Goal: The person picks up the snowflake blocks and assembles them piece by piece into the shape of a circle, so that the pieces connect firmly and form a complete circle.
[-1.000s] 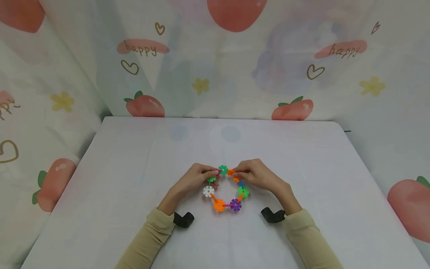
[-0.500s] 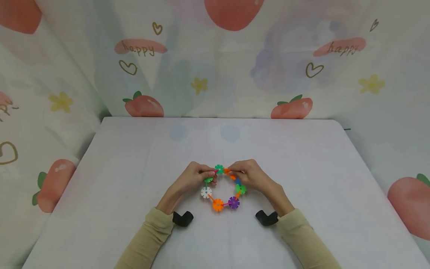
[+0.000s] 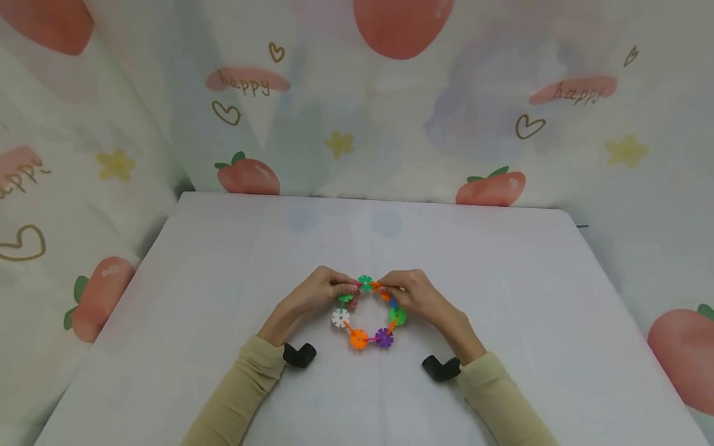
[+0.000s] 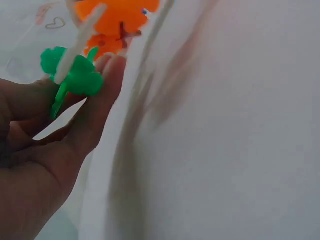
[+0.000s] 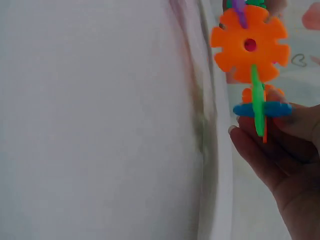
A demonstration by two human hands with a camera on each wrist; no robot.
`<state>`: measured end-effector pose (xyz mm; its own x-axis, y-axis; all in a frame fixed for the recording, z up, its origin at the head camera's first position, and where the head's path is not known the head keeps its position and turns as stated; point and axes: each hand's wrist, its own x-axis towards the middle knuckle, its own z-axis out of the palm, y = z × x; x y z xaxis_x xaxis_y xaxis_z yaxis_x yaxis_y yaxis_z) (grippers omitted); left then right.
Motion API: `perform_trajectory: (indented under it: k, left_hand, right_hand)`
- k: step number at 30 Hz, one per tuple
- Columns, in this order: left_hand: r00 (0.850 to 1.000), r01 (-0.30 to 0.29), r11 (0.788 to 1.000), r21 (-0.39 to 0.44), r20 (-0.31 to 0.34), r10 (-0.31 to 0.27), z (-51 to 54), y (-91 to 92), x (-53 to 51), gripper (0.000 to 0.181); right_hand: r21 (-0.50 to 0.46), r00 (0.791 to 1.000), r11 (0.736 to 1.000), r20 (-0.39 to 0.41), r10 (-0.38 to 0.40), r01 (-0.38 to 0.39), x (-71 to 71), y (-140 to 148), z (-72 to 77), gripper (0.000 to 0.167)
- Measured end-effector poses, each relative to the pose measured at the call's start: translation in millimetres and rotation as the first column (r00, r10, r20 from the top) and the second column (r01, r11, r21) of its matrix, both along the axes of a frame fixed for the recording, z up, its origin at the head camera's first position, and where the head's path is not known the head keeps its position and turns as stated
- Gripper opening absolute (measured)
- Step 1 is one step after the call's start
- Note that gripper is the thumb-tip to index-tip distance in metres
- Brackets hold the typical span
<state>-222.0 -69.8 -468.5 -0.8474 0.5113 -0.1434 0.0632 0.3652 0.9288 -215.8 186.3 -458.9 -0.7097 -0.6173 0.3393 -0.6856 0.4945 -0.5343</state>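
Note:
A ring of linked plastic snowflake discs hangs between both hands in the head view. Along its lower side are a white disc (image 3: 341, 318), an orange disc (image 3: 359, 339), a purple disc (image 3: 383, 338) and a light green disc (image 3: 398, 317). At the top sits a teal-green disc (image 3: 365, 283). My left hand (image 3: 318, 291) pinches the ring at the upper left, by a pink disc and a green disc (image 4: 80, 75). With thumb and fingers, my right hand (image 3: 421, 297) pinches an orange disc at the upper right. A blue disc (image 5: 275, 109) lies close to those fingers.
The ring is held over a white-covered table (image 3: 491, 248). Behind it and to the sides hangs a printed curtain (image 3: 379, 124) with fruit and hearts. A black curved piece (image 3: 300, 355) sticks out at the left cuff, and another black piece (image 3: 440, 368) at the right.
Both hands and the ring have shifted slightly left in the head view, the right hand a little more, so the hands stand slightly closer. Both grips look the same. The head view has tilted slightly.

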Motion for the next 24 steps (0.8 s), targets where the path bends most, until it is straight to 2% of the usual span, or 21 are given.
perform_trajectory:
  k: [2, 5, 11, 16, 19, 24]
  left_hand:
    - [1.000, -0.020, 0.999, -0.042, 0.009, 0.020, 2.8, 0.1, -7.9, 0.026]
    - [0.998, -0.060, 0.995, -0.083, -0.012, 0.059, 6.9, 1.9, -23.6, 0.024]
    - [0.986, -0.127, 0.971, -0.202, -0.136, 0.100, 12.0, 10.8, -63.9, 0.019]
    - [0.970, -0.175, 0.952, -0.252, -0.208, 0.123, 9.0, 19.0, -94.6, 0.020]
    - [0.962, -0.202, 0.942, -0.268, -0.237, 0.139, 6.6, 19.7, -106.9, 0.019]
    - [0.958, -0.216, 0.935, -0.281, -0.248, 0.147, 5.4, 19.3, -116.3, 0.018]
  right_hand:
    - [0.023, 0.998, 1.000, 0.054, -0.022, 0.021, -6.2, 0.9, 2.2, 0.013]
    - [0.054, 0.990, 0.997, 0.129, -0.061, 0.054, -21.4, 0.3, 6.8, 0.013]
    - [0.142, 0.957, 0.980, 0.233, -0.173, 0.142, -62.4, -1.9, 11.0, 0.017]
    - [0.194, 0.924, 0.959, 0.286, -0.254, 0.204, -93.3, -3.1, 5.9, 0.022]
    - [0.211, 0.906, 0.952, 0.315, -0.282, 0.223, -107.4, -7.0, 2.2, 0.025]
    - [0.237, 0.875, 0.937, 0.356, -0.328, 0.255, -120.3, -10.8, -1.5, 0.027]
